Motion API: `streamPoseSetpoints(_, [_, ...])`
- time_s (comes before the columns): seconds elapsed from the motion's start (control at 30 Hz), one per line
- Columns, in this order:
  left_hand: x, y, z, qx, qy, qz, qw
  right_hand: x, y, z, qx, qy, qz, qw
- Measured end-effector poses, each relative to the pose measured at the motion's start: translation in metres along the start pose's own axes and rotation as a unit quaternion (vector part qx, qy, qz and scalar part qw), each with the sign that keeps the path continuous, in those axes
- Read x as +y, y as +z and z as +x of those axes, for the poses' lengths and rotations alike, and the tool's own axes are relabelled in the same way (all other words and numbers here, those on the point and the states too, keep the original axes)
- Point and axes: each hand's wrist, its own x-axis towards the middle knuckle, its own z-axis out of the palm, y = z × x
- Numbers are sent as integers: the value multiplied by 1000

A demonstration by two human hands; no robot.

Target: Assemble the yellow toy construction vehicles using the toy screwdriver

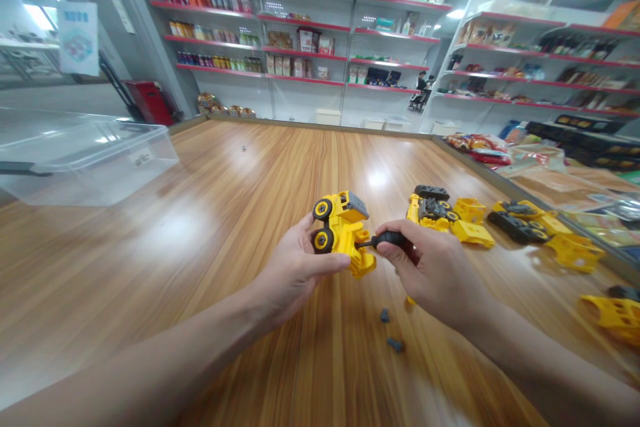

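Yellow toy truck (341,230) held above wooden worktop (150,267), near middle, left hand (295,273) with grip clamped on it. Right hand (430,273) had grip closed on black-handled screwdriver (389,238), shaft tip touching truck's side. Two dark screws (385,315) lay on worktop below hands. More yellow toy parts (440,213) spread to right. Clear plastic bin (85,160) sat far left.

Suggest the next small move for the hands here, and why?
Probably square the screwdriver tip against the yellow toy truck before turning. The right hand holds the screwdriver by its black handle with the tip at the truck's side, and the left hand grips the truck, steadying it. Whether the tip sits in a screw head is hard to tell.
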Motion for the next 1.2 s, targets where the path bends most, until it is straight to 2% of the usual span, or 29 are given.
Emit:
streamPoseSetpoints(0.13, [-2,0,1,-21,5,10,1000,-2,-2,0,-6,7,-1,1000])
streamPoseSetpoints(0.4, [-3,1,1,-11,8,24,1000,-3,-2,-1,-20,24,11,999])
streamPoseSetpoints(0.6, [-5,0,2,13,0,49,999,-2,-1,0,-14,21,6,1000])
streamPoseSetpoints(0.7, [-4,-2,2,29,-2,36,999,-2,-1,1,9,19,0,1000])
streamPoseSetpoints(0.8, [-3,-4,3,65,-13,9,998,-2,-1,1,51,23,-5,998])
streamPoseSetpoints(0.87, [-2,-7,5,102,-29,-2,994,-1,-1,2,56,21,-4,998])
streamPoseSetpoints(0.9, [-3,-8,6,119,-36,-4,992,0,-1,1,40,14,-2,999])
streamPoseSetpoints(0.97, [-5,-11,7,136,-50,-3,989,1,-1,0,-29,-16,2,999])
streamPoseSetpoints(1.07, [-8,-12,7,115,-76,5,990,2,0,-2,-147,-84,-15,985])
streamPoseSetpoints(1.13, [-8,-11,6,98,-97,11,990,3,1,-2,-187,-113,-36,975])
streamPoseSetpoints(1.2, [-8,-10,5,92,-114,13,989,5,1,-2,-195,-127,-52,971])
